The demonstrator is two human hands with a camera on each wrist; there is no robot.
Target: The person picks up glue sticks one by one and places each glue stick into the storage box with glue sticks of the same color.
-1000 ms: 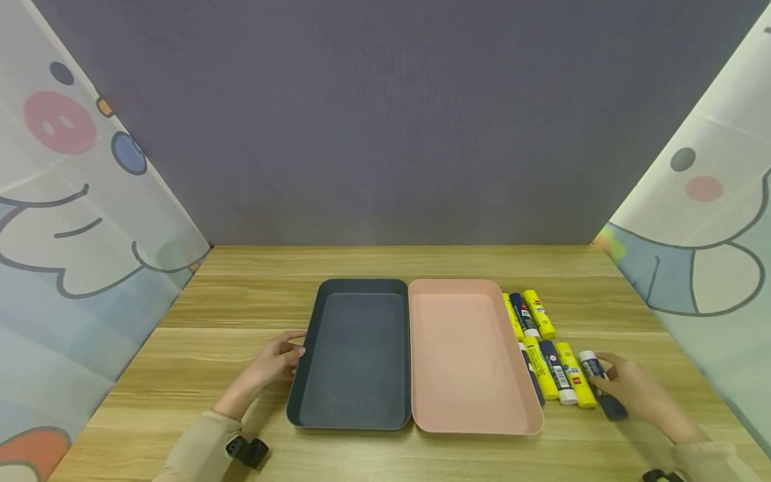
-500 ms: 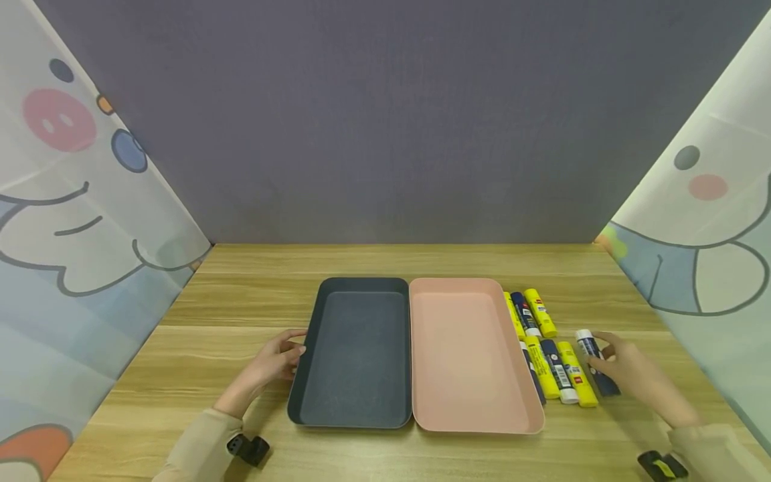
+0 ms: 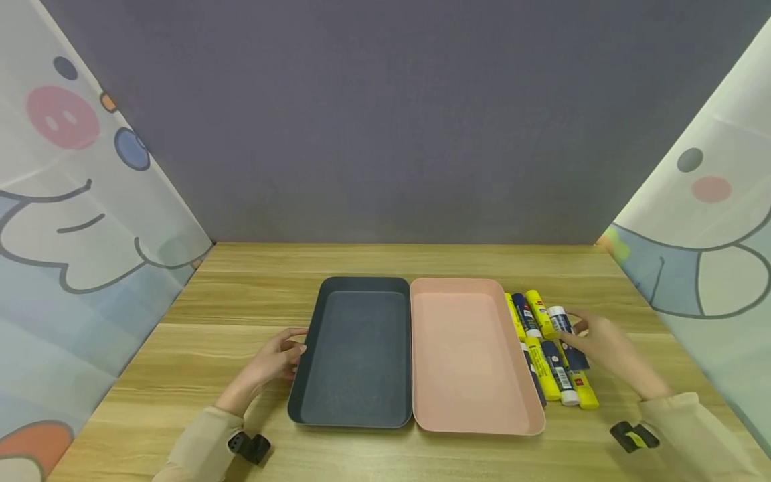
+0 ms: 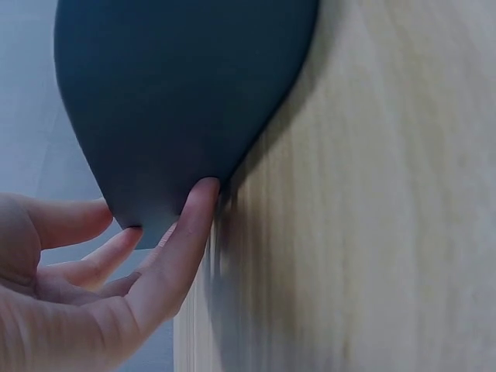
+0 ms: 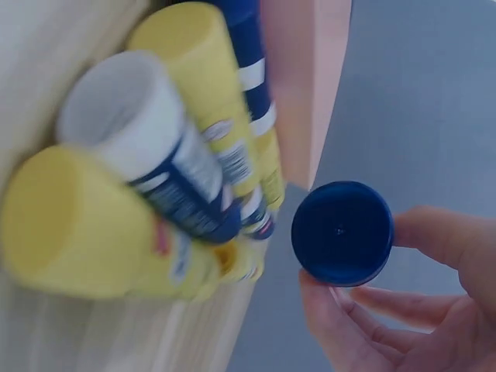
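Observation:
In the head view my left hand [image 3: 274,365] rests its fingertips against the outer left wall of a dark grey tray [image 3: 295,402]. The left wrist view shows those fingers [image 4: 200,203] touching the tray near its rim and near the table. My right hand [image 3: 605,348] pinches a navy glue stick with a white end [image 3: 572,345] between thumb and fingers. That stick is held above a row of glue sticks; its round navy end [image 5: 342,234] faces the right wrist camera. Beneath it lie yellow glue sticks [image 3: 542,368] and navy ones [image 3: 560,375].
A pink tray [image 3: 476,428] stands directly right of the dark one, the two side by side. Several glue sticks lie in two rows along its right wall, some partly hidden by it. A grey panel [image 3: 397,134] rises behind the wooden table [image 3: 241,281].
My right hand has lifted the navy glue stick and carried it left and away from me, over the other sticks. The left hand stays at the dark tray.

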